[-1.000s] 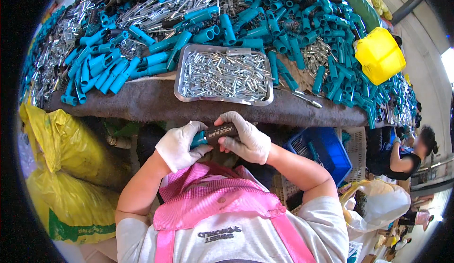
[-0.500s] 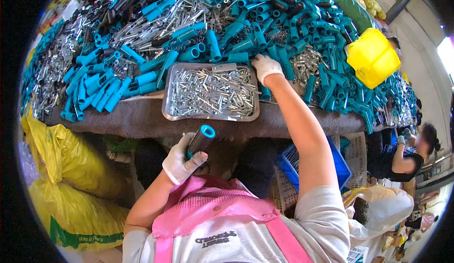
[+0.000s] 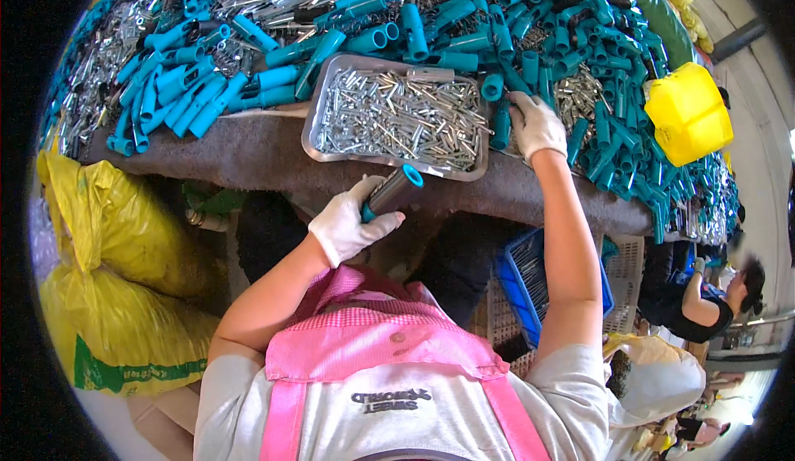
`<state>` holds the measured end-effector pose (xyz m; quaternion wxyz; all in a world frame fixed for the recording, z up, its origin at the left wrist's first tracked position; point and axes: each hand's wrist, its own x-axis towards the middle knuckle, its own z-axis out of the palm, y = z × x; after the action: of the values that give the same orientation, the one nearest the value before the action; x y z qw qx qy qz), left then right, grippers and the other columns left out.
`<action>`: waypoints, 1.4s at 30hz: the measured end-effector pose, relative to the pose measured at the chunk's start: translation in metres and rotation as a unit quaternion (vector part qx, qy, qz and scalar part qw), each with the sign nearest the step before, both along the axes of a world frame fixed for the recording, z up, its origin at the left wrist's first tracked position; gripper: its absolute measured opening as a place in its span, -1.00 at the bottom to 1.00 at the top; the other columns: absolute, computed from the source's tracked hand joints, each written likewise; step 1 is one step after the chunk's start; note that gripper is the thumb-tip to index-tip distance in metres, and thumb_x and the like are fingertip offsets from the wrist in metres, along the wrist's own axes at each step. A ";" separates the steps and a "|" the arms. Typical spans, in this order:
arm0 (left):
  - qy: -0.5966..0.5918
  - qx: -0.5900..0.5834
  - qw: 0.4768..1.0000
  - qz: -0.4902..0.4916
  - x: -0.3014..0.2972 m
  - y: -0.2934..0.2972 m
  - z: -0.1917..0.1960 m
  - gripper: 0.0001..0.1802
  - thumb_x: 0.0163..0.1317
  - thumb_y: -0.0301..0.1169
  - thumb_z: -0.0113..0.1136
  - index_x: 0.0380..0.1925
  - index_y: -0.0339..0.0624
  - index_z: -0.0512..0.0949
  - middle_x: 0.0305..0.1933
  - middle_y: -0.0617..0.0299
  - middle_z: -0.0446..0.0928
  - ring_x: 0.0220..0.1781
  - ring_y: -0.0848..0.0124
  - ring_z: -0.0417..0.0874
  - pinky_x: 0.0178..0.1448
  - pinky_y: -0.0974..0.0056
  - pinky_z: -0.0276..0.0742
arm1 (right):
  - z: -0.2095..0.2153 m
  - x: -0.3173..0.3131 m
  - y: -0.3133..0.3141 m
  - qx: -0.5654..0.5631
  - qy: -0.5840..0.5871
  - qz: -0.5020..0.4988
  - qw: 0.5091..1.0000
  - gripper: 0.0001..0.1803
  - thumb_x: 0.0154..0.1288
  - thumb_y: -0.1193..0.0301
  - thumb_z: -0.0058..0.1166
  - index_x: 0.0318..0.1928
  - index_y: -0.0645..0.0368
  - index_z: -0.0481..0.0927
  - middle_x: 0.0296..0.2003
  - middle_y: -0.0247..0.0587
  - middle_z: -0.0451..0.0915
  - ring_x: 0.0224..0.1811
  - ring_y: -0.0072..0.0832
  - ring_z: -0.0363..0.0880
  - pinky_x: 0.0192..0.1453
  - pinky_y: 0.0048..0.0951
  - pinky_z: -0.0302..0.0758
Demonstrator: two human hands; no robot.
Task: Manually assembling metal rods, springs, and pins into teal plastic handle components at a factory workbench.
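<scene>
My left hand point(image 3: 352, 219), in a white glove, is closed around a black tube with teal ends point(image 3: 395, 189). The tube tilts up to the right, its ring-shaped open end facing away from me, just in front of the metal tray point(image 3: 313, 144). Small silver pins and rods point(image 3: 397, 117) fill that tray. Beyond its right side, my gloved right hand point(image 3: 540, 125) has its fingers bent down beside a short upright teal tube point(image 3: 500, 125). Whatever lies under those fingertips is hidden. A pile of small metal parts point(image 3: 577, 92) lies just past this hand.
Teal tubes point(image 3: 195, 96) and metal rods heap across the table behind the tray. A yellow plastic container point(image 3: 689, 115) sits on the right of the heap. Yellow sacks point(image 3: 124, 320) stand at my left, a blue crate point(image 3: 520, 291) below my right arm. Another person point(image 3: 708, 304) works at far right.
My view has turned, shifting the scene. My right hand has moved from the tray's far right corner nearer me and rightward, beside the short teal tube. The left hand's black tube has come closer to the tray.
</scene>
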<state>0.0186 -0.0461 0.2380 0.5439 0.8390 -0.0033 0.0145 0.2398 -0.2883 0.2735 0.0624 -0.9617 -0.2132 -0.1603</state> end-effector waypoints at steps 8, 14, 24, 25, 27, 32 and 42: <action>-0.028 0.036 0.999 -0.010 -0.006 -0.002 -0.007 -0.46 0.02 -0.18 0.31 -0.04 -0.22 0.44 -0.25 -0.05 0.56 -0.19 0.12 0.62 -0.08 0.20 0.47 | 0.039 -0.061 -0.002 0.412 0.280 0.162 0.852 -0.74 0.24 0.59 -0.05 -0.05 0.27 0.43 -0.28 -0.21 0.56 -0.29 -0.57 0.54 -0.19 -0.54 0.51; 0.019 0.039 0.997 -0.066 0.002 -0.004 0.012 -0.51 0.01 -0.17 0.31 -0.06 -0.11 0.45 -0.25 -0.05 0.55 -0.19 0.05 0.60 -0.12 0.18 0.49 | 0.035 -0.127 0.033 0.295 0.462 0.265 0.793 -0.81 0.19 0.54 0.06 -0.15 0.23 0.50 -0.40 -0.22 0.56 -0.36 -0.53 0.57 -0.27 -0.46 0.49; -0.106 0.024 0.994 0.021 -0.007 0.002 0.006 -0.52 0.00 -0.23 0.33 -0.09 -0.14 0.41 -0.32 -0.02 0.56 -0.25 0.00 0.60 -0.19 0.14 0.51 | 0.049 0.035 0.042 0.273 -0.011 0.152 0.950 -0.69 0.33 0.17 -0.15 -0.26 0.12 0.52 -0.33 0.00 0.55 -0.29 -0.08 0.53 -0.20 -0.23 0.47; -0.125 0.054 0.990 0.025 -0.009 0.006 0.001 -0.51 0.00 -0.22 0.33 -0.09 -0.15 0.40 -0.32 -0.05 0.56 -0.23 -0.01 0.60 -0.17 0.13 0.49 | 0.057 0.076 0.039 0.240 -0.125 0.053 0.961 -0.69 0.31 0.14 -0.12 -0.22 0.10 0.51 -0.22 -0.04 0.55 -0.13 -0.07 0.50 -0.10 -0.16 0.44; -0.105 0.007 0.994 0.018 -0.014 0.006 0.004 -0.53 0.00 -0.23 0.33 -0.12 -0.16 0.42 -0.34 -0.03 0.56 -0.24 0.01 0.61 -0.11 0.14 0.48 | 0.063 0.156 0.016 0.158 -0.159 -0.157 0.962 -0.46 0.19 0.00 0.00 0.11 -0.04 0.34 0.06 -0.03 0.38 0.12 -0.06 0.32 0.10 -0.19 0.38; 0.076 -0.074 0.994 0.036 -0.031 0.010 -0.001 -0.53 -0.04 -0.20 0.36 -0.16 -0.19 0.47 -0.38 0.13 0.54 -0.31 0.33 0.57 -0.04 0.26 0.43 | 0.076 0.234 -0.004 0.034 0.015 -0.310 0.950 -0.22 0.16 -0.15 -0.10 0.34 -0.20 0.07 0.15 0.11 0.33 0.17 -0.05 0.38 0.18 -0.09 0.35; 0.044 -0.084 0.995 -0.018 -0.011 0.001 -0.022 -0.49 0.00 -0.27 0.36 -0.07 -0.23 0.43 -0.31 0.09 0.56 -0.27 0.34 0.58 -0.06 0.30 0.45 | 0.075 0.171 -0.034 -0.045 0.031 -0.220 0.974 -0.37 0.10 0.21 0.02 0.22 -0.29 0.15 0.02 0.07 0.44 0.02 -0.01 0.49 0.05 -0.09 0.45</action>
<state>0.0079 -0.0454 0.2161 0.6127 0.7897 0.0065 -0.0316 0.4105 -0.3221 0.3490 -0.0112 -0.9913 -0.0014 -0.1309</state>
